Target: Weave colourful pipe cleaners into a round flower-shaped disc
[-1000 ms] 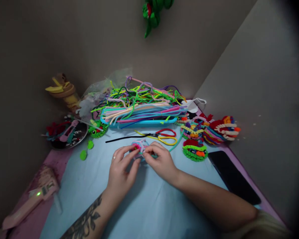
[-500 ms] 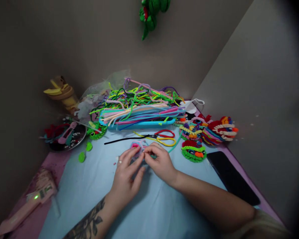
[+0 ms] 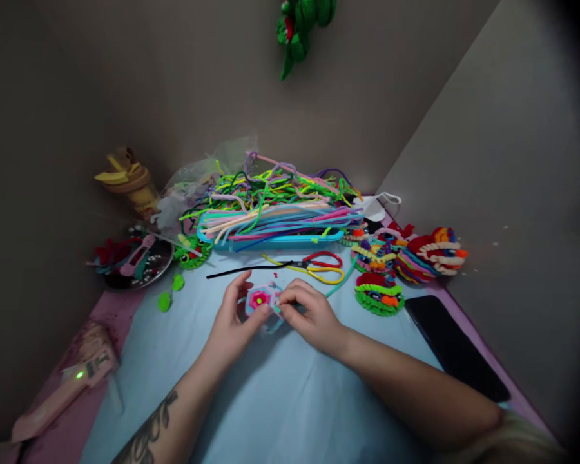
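Observation:
Between my hands is a small pipe-cleaner flower, with a yellow-green dot in a pink middle and pale blue and lilac outer rings. My left hand grips it from the left, thumb at its lower right edge and fingers behind. At its right edge my right hand is closed in a pinch, on what looks like the end of a teal pipe cleaner that runs out behind the hand. Just beyond lie scissors with red and yellow handles and a black pipe cleaner.
A blue tray piled with pipe cleaners stands at the back. Fuzzy coloured figures and a phone are on the right. A metal bowl, green pieces and a pink glue gun are on the left.
My left hand has shifted its hold outward to the left, and the flower's face now shows. My right hand keeps its pinch at the edge. The view has shifted slightly.

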The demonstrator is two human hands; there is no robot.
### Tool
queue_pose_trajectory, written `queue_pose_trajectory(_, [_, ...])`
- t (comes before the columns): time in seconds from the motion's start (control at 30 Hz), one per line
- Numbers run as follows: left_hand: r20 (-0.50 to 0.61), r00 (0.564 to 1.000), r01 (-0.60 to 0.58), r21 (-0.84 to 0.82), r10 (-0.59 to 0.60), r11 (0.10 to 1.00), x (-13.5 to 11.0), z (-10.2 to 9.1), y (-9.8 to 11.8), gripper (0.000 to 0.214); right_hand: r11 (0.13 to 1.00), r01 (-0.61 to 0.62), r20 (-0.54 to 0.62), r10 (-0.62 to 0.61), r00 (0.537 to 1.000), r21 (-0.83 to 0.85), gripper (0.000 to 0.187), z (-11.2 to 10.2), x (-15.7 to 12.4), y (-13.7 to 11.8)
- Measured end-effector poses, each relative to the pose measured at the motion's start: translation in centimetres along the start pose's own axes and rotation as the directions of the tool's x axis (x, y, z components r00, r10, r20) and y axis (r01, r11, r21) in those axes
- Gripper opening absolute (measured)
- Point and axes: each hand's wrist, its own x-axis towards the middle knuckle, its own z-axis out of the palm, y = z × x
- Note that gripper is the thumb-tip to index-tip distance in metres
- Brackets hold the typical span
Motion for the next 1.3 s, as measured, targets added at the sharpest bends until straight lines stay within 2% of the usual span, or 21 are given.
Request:
queue_pose_trajectory(0.1, [-0.056,0.997,0.059,0.001,-0.059,0.998,0.3,-0.2,-0.1,0.068,0.999,0.030,0.015,-0.030,0.999,-0.021,0.007,-0.2,0.0,0.1])
queue_pose_trajectory(0.17, [-0.122,0.991,0.059,0.058,-0.052,0.997,0.4,-0.3,-0.1,0.065,0.999,0.008,-0.007,-0.008,1.000,-0.034,0.008,-0.2,0.0,0.2])
queue_pose_trajectory(0.23, [-0.128,0.989,0.084,0.059,-0.076,0.995,0.3,-0.2,0.0,0.065,0.999,-0.012,-0.040,0.011,0.999,-0.040,0.008,-0.1,0.1,0.4])
queue_pose_trajectory(0.33, [0.011,0.982,0.188,-0.126,-0.188,0.974,0.2,0.0,0.6,0.075,0.999,-0.005,-0.043,0.003,0.999,-0.043,0.008,0.0,0.1,0.5])
queue_pose_trajectory(0.4, [0.118,0.960,0.279,-0.293,-0.255,0.915,0.1,0.1,1.1,0.085,0.999,0.004,-0.020,-0.005,1.000,-0.043,0.008,0.0,0.0,0.5])
queue_pose_trajectory(0.47, [0.164,0.939,0.344,-0.405,-0.303,0.847,0.0,0.2,1.6,0.092,0.999,0.005,-0.003,-0.005,1.000,-0.036,0.008,0.0,0.0,0.5])
queue_pose_trajectory(0.53, [0.162,0.929,0.369,-0.459,-0.332,0.808,0.0,0.2,1.9,0.095,1.000,0.007,0.003,-0.007,1.000,-0.017,0.008,0.0,-0.1,0.5])
queue_pose_trajectory(0.67, [0.088,0.946,0.314,-0.489,-0.312,0.814,0.0,0.4,2.0,0.090,0.999,-0.011,0.006,0.010,1.000,0.041,0.006,0.0,-0.2,0.5])
queue_pose_trajectory(0.77, [0.053,0.960,0.266,-0.466,-0.274,0.843,-0.2,0.5,2.1,0.083,0.997,-0.056,-0.023,0.057,0.998,0.060,0.012,0.2,-0.3,0.3])
queue_pose_trajectory(0.97, [0.005,0.965,0.238,-0.436,-0.262,0.868,-0.4,0.6,2.2,0.079,0.990,-0.130,-0.057,0.134,0.989,0.059,0.006,0.5,-0.2,0.1])
queue_pose_trajectory(1.07, [-0.003,0.967,0.229,-0.438,-0.256,0.869,-0.4,0.6,2.1,0.078,0.990,-0.125,-0.061,0.129,0.990,0.063,0.002,0.3,-0.1,0.1])
queue_pose_trajectory(1.3, [0.034,0.958,0.266,-0.480,-0.285,0.836,-0.4,0.6,2.2,0.076,0.990,-0.134,-0.062,0.137,0.989,0.044,0.009,0.2,0.2,-0.3])
